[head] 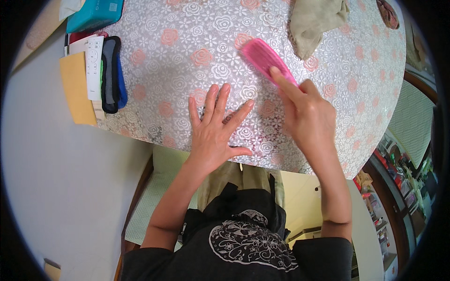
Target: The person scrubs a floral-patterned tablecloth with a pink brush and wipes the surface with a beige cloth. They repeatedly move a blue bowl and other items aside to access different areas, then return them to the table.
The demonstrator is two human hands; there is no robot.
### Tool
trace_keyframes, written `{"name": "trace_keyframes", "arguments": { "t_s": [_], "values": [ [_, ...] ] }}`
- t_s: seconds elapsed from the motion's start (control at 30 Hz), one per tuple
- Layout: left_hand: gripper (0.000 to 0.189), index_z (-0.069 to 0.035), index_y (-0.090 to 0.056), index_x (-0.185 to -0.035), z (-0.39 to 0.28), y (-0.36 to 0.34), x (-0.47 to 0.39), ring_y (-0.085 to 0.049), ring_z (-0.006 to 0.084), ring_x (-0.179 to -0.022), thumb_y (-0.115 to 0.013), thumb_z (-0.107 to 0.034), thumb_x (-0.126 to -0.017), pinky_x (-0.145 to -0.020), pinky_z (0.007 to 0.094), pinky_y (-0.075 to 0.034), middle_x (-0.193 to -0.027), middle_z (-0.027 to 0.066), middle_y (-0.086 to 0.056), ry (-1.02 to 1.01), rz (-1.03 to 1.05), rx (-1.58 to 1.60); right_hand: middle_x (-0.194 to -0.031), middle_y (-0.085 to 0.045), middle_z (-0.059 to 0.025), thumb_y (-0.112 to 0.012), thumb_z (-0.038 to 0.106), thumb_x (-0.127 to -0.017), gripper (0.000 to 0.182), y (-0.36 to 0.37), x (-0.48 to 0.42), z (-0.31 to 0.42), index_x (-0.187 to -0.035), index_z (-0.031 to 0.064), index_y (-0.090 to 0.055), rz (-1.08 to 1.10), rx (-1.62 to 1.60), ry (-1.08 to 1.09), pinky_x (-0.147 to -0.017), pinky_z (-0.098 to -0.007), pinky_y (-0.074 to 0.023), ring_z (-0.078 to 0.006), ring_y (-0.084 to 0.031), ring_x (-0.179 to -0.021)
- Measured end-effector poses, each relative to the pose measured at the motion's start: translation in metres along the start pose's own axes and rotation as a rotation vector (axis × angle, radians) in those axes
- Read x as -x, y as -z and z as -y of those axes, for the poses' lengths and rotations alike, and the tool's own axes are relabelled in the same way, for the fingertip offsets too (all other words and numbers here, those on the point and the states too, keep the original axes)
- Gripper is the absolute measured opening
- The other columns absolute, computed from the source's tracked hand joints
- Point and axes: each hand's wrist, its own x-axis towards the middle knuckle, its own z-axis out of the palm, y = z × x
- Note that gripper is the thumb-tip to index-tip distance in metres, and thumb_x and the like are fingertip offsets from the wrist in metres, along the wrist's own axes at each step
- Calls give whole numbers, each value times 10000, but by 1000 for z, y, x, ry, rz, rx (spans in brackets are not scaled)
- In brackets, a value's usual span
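My right hand [309, 112] grips the handle end of a pink brush [262, 56], which looks slightly blurred. One finger lies stretched along the brush, and its wide end points to the far left. The bristles, if any, are hidden beneath it. Flat on the floral plastic tablecloth [168, 80], near the table's front edge, rests my left hand [216, 130] with its fingers spread and nothing held. Beyond the brush, a little to the right, lies a crumpled beige cloth [309, 28].
At the table's left edge are a white remote control [94, 68], a yellow envelope [78, 87], a folded grey and blue cloth item [113, 73] and a teal tissue box [95, 15]. A dark reddish object [387, 14] lies at the far right.
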Motion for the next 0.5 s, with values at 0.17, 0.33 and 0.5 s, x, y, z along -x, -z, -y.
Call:
{"name": "trace_keyframes", "arguments": {
  "t_s": [0.17,0.33,0.5],
  "values": [
    [1163,-327,-426,-1529,-3,0,-3,-129,424,-1524,-838,-641,-487,-1148,715,-28,-1655,212,-151,-12,3,28,-699,-580,-90,-677,158,-913,362,-8,-29,4,-1256,266,-715,-47,-39,135,-466,-391,-476,-264,-593,-498],
    [1150,-329,-442,-1520,0,0,0,-128,423,-1525,-834,-644,-486,-1159,701,-21,-1654,209,-157,15,19,20,-688,-592,-97,-690,179,-908,309,12,-15,-19,-1200,262,-744,81,-58,-1,-514,-395,-479,-278,-603,-548],
    [1140,-334,-455,-1512,-1,-1,-2,-132,417,-1526,-836,-641,-482,-1160,698,-21,-1655,200,-165,10,7,33,-686,-577,-96,-682,200,-913,303,-2,-36,4,-1202,269,-742,0,-39,111,-504,-396,-466,-281,-592,-538]
  ]
}}
